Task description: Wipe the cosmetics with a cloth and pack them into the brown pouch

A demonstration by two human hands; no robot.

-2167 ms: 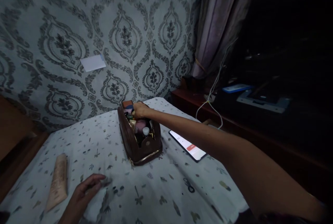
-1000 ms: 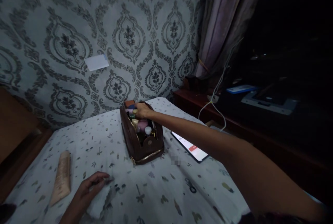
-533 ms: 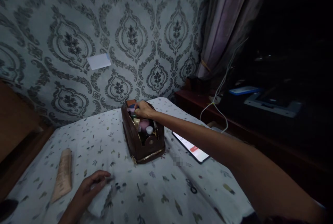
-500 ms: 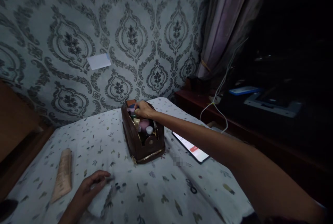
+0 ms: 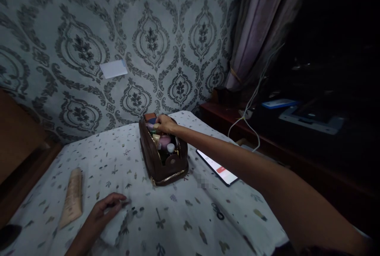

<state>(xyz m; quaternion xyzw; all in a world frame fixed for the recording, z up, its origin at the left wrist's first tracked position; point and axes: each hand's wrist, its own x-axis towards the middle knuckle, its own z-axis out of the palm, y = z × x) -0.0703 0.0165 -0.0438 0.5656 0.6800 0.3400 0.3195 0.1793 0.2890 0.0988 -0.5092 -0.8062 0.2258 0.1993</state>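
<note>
So — right hand (image 5: pixel 165 124) reaches into brown bag (image 5: pixel 166 172).

The head-worn camera looks forward and down from close above the printed sheet (image 5: pixel 118 161) toward the far damask wallpaper (image 5: pixel 166 52).

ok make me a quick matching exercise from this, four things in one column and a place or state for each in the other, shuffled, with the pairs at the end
1. brown bag
2. beige tube
3. phone
4. right hand

A. lying to the left of the left hand
B. at the bag's opening
C. unzipped
D. screen lit

Pairs: 1-C, 2-A, 3-D, 4-B
</note>
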